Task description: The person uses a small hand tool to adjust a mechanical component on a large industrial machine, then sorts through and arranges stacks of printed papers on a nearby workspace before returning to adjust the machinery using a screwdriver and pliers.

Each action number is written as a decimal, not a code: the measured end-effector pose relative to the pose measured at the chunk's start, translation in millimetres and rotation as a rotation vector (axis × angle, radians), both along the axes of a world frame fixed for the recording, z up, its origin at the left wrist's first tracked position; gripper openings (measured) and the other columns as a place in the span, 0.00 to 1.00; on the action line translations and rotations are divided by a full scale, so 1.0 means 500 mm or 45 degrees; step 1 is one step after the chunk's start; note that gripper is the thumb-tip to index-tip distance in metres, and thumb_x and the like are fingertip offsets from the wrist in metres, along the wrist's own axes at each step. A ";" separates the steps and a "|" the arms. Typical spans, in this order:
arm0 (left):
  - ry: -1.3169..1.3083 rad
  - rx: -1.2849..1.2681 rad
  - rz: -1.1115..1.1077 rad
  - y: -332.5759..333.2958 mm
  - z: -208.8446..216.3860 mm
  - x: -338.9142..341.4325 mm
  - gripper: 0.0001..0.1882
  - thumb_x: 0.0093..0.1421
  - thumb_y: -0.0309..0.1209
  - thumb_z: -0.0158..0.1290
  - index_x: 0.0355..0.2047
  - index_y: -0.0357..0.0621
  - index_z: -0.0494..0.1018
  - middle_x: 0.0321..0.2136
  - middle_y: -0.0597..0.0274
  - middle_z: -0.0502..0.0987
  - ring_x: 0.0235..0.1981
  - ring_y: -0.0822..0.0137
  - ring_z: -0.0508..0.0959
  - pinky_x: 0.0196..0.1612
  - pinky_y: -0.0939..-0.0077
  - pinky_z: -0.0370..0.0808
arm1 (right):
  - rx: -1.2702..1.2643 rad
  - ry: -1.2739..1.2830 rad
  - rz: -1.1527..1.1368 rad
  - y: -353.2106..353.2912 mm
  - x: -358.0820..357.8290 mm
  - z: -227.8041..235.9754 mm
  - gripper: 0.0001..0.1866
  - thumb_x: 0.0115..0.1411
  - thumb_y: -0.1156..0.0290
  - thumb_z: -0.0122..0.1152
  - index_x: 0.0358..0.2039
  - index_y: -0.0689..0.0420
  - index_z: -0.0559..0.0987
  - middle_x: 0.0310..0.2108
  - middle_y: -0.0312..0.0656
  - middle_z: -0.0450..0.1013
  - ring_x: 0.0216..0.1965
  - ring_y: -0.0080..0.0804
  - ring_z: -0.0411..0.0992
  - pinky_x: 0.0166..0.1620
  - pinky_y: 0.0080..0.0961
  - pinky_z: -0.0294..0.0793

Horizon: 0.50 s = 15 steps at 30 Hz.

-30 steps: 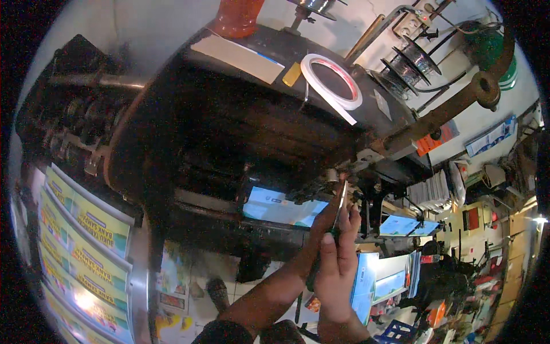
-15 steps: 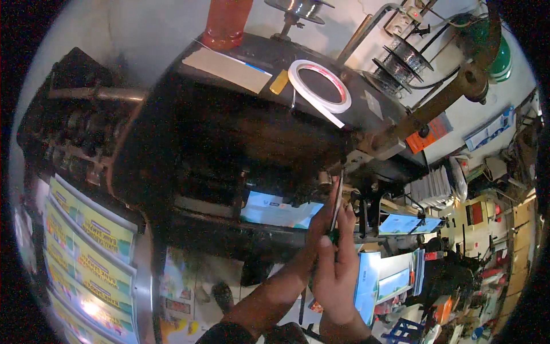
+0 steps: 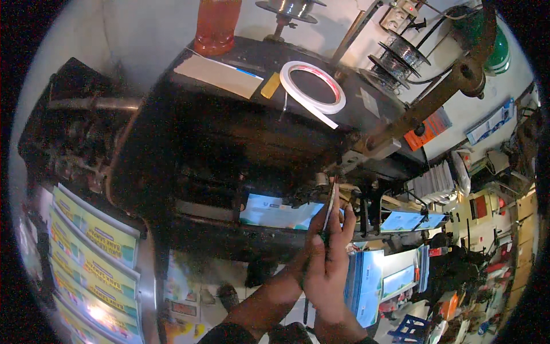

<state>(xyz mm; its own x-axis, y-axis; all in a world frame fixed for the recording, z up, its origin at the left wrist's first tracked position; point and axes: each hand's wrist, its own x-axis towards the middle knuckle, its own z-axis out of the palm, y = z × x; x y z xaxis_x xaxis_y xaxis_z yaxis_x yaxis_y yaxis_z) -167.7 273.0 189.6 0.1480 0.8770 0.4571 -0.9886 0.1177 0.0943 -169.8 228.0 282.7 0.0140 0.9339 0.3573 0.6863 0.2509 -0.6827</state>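
Observation:
A thin booklet (image 3: 330,207), seen edge-on as a pale upright strip, stands between my hands in front of a black machine. From the lower left, my left hand (image 3: 313,234) holds it along its left side; much of this hand is hidden behind the other. My right hand (image 3: 326,275) presses on the right side, its fingers pointing up and its thumb near the lower edge. The booklet's top end is just under the machine's metal head (image 3: 350,163). A light-blue printed sheet or booklet (image 3: 269,210) lies on the machine's ledge left of my hands.
On the black machine top (image 3: 240,57) rest a roll of white tape (image 3: 291,94), a brown card (image 3: 215,74), a small yellow block (image 3: 270,86) and a red bottle (image 3: 215,28). Wire spools (image 3: 395,63) hang behind. Yellow-green printed booklets (image 3: 97,252) stand at left, blue booklets (image 3: 364,281) at right.
The view has shifted slightly. My right hand has moved a little left and down along the booklet, and both hands still hold it upright at the machine.

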 end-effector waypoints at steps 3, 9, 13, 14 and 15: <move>-0.025 -0.009 -0.043 0.009 -0.026 0.015 0.38 0.67 0.38 0.52 0.70 0.50 0.42 0.60 0.64 0.63 0.61 0.70 0.60 0.58 0.78 0.61 | -0.019 -0.075 -0.020 -0.001 0.003 0.006 0.27 0.66 0.74 0.44 0.65 0.65 0.61 0.70 0.57 0.46 0.71 0.48 0.44 0.68 0.38 0.46; -0.071 0.172 -0.132 0.090 -0.139 0.083 0.32 0.67 0.40 0.50 0.65 0.47 0.49 0.57 0.64 0.63 0.58 0.72 0.60 0.56 0.78 0.62 | -0.138 0.163 -0.013 -0.008 0.012 0.023 0.26 0.65 0.73 0.45 0.64 0.64 0.62 0.70 0.58 0.46 0.70 0.49 0.48 0.67 0.37 0.49; 0.572 -0.373 -0.097 0.058 -0.083 0.064 0.24 0.70 0.46 0.44 0.55 0.39 0.66 0.45 0.63 0.69 0.44 0.74 0.69 0.48 0.74 0.69 | -0.285 0.138 -0.060 -0.005 0.016 0.059 0.27 0.65 0.73 0.47 0.65 0.63 0.61 0.69 0.57 0.49 0.71 0.45 0.47 0.67 0.36 0.49; 0.630 -0.418 -0.081 0.051 -0.063 0.056 0.23 0.69 0.45 0.44 0.54 0.39 0.66 0.45 0.63 0.69 0.44 0.74 0.69 0.48 0.74 0.69 | -0.362 0.088 -0.108 -0.004 0.013 0.070 0.27 0.65 0.73 0.48 0.65 0.63 0.61 0.69 0.57 0.49 0.71 0.43 0.46 0.68 0.35 0.48; 0.645 -0.415 -0.018 0.048 -0.056 0.044 0.23 0.69 0.45 0.44 0.54 0.39 0.66 0.44 0.64 0.69 0.44 0.74 0.69 0.48 0.75 0.69 | -0.365 0.095 -0.102 -0.002 0.010 0.073 0.27 0.65 0.73 0.48 0.65 0.63 0.61 0.69 0.57 0.49 0.71 0.43 0.46 0.68 0.35 0.48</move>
<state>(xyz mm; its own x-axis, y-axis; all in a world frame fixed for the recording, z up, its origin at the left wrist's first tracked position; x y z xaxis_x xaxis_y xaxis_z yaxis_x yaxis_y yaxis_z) -145.7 297.1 161.5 0.2897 0.9565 0.0348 -0.8283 0.2323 0.5099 -164.9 227.2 319.4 0.1080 0.9914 0.0745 0.6416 -0.0123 -0.7669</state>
